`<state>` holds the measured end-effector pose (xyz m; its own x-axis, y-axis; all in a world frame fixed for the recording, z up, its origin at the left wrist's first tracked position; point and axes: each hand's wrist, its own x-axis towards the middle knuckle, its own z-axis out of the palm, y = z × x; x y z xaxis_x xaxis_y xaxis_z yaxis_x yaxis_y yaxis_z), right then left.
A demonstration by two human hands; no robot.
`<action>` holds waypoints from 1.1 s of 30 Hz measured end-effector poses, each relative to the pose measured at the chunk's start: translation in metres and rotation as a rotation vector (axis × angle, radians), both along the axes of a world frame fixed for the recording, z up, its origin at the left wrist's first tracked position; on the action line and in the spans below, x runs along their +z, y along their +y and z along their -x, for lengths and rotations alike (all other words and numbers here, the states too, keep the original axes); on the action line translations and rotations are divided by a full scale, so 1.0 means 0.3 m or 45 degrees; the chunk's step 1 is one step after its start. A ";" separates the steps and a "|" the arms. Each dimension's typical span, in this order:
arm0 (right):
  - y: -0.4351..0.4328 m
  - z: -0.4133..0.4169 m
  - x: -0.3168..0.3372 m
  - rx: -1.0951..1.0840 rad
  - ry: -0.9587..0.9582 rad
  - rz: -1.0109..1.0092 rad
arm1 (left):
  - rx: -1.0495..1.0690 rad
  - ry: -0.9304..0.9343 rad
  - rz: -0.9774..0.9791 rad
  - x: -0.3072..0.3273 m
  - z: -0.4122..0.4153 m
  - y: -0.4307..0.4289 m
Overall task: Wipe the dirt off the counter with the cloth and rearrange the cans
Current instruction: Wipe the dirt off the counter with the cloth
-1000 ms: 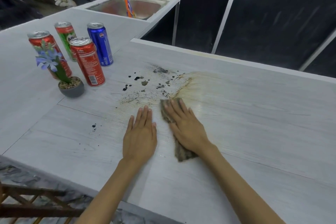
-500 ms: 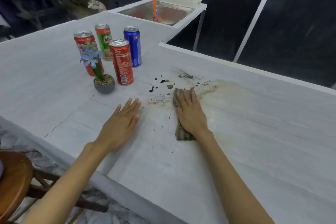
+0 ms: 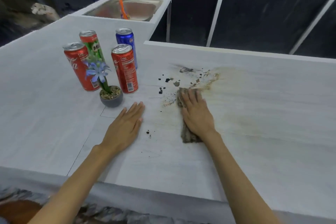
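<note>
Mostly the pale wood-grain counter [image 3: 254, 132] carries a tan smear and black crumbs of dirt [image 3: 169, 80]. Right hand [image 3: 197, 114], fingers flat and spread, presses the cloth [image 3: 189, 137] against it; left hand [image 3: 125, 125] lies open, empty. Four cans [image 3: 125, 71] stand beside a potted flower [image 3: 111, 96], a sink [image 3: 138, 8] behind.

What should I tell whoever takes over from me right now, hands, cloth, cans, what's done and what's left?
Right hand: flat on the cloth, pressing it to the counter at the edge of the dirt.
Left hand: open, flat on the counter, holding nothing.
Cans: two red cans, a green can and a blue can clustered upright behind the potted flower.
Done: some wiping; a brown smear shows.
Left: dark crumbs, the smear, rearranging the cans.
</note>
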<state>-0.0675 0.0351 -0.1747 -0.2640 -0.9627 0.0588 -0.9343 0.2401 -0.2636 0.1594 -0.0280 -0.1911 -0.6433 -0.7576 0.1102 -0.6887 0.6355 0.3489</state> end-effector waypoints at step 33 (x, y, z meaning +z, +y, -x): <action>0.118 -0.417 -0.051 0.052 0.024 0.110 | -0.117 0.040 0.131 -0.015 -0.051 -0.036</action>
